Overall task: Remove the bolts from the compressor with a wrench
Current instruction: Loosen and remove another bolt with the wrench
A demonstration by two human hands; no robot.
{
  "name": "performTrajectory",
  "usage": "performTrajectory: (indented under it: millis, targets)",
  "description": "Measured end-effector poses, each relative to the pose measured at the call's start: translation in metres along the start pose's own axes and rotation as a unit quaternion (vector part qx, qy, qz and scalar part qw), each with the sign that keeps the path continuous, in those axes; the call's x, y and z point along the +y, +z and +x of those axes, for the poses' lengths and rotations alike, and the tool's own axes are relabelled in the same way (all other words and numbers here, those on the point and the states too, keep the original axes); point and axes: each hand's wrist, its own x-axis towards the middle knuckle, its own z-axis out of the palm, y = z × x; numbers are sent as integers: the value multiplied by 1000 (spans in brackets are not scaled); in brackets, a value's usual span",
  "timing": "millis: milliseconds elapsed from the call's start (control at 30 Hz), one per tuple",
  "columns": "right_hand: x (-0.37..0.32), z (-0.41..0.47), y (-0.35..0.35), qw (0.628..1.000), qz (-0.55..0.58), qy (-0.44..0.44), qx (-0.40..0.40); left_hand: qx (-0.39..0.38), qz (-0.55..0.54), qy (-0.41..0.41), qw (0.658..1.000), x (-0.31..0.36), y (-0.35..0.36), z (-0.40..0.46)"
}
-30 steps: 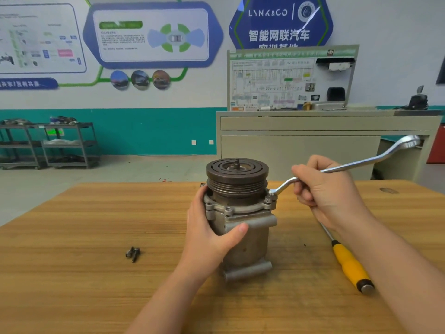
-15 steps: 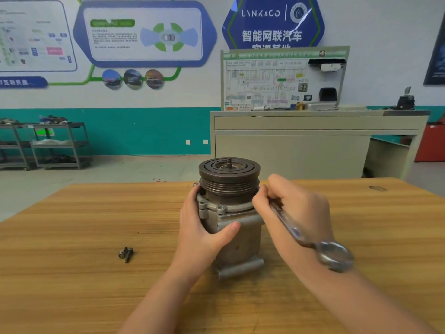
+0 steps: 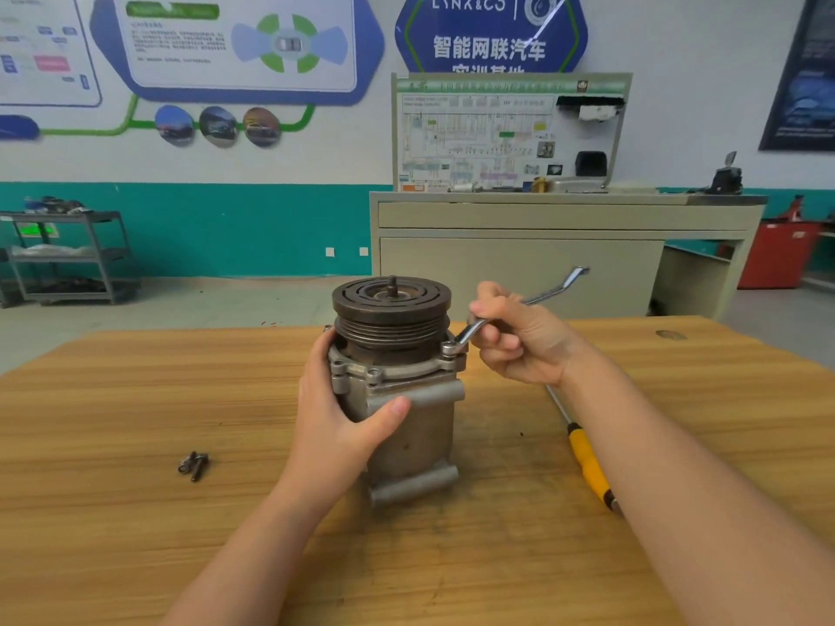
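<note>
A grey metal compressor [image 3: 409, 426] with a dark grooved pulley [image 3: 391, 309] on top stands upright on the wooden table [image 3: 135, 512]. My left hand [image 3: 334, 417] grips its body from the left, thumb across the front. My right hand [image 3: 519, 341] holds a silver ring wrench [image 3: 549, 293] whose near end sits on a bolt [image 3: 449, 348] at the flange's right corner. The wrench handle points up and to the right. Another bolt [image 3: 373, 375] shows at the front of the flange. Two removed bolts [image 3: 193, 464] lie on the table to the left.
A screwdriver with a yellow handle [image 3: 587, 463] lies on the table to the right of the compressor, partly under my right forearm. Behind the table stands a beige cabinet [image 3: 519, 259] with a display board. A metal shelf cart [image 3: 68, 259] stands at the far left.
My right hand swung the wrench round the right-hand bolt: handle pointing away right, then toward me, now back away to the upper right. My left hand kept its grip on the compressor.
</note>
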Motion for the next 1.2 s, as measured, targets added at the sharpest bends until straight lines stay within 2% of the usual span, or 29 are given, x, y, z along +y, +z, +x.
performTrajectory:
  millis: [100,200,300,400,500,567,633,700,733,800,900,933,967,1000,1100,1167,1200]
  targets:
    - [-1,14,-7,992,65,79,-71,-1,8,8,1000,-1,0,0]
    - [-3,18,-4,993,84,46,-70,-1,10,15,1000,1,-1,0]
    - [-10,9,8,995,88,-47,22,-4,10,14,1000,2,-2,-1]
    - [-11,-11,23,973,-56,-169,150,-7,13,15,1000,1,-2,-1]
    - [0,-29,41,894,-280,-237,258,-11,14,14,1000,3,-2,-1]
    - [9,-35,51,846,-354,-263,299,-8,15,16,1000,4,-2,-1]
    - [15,-35,60,822,-381,-282,315,-7,15,21,1000,5,-2,-2]
    - [18,-35,69,805,-404,-297,317,-8,13,22,1000,6,-2,-2]
    - [19,-35,74,785,-436,-309,315,-9,14,21,1000,5,-2,-1]
    - [23,-34,83,719,-533,-336,294,-11,18,18,1000,4,-2,-1]
    - [35,-36,95,593,-682,-353,240,-14,15,18,1000,4,-2,0]
    - [39,-39,94,578,-694,-358,237,-10,16,22,1000,4,-2,0]
    - [43,-42,91,587,-680,-368,242,-5,19,27,999,4,-2,0]
    - [44,-45,85,630,-634,-373,250,-3,22,29,999,4,-2,-1]
    - [39,-47,61,840,-361,-309,262,-6,16,25,1000,3,-2,-1]
    - [30,-42,41,935,-157,-243,204,-10,15,21,1000,3,-2,-1]
    - [27,-37,32,963,-65,-203,165,-10,14,20,1000,3,-2,-1]
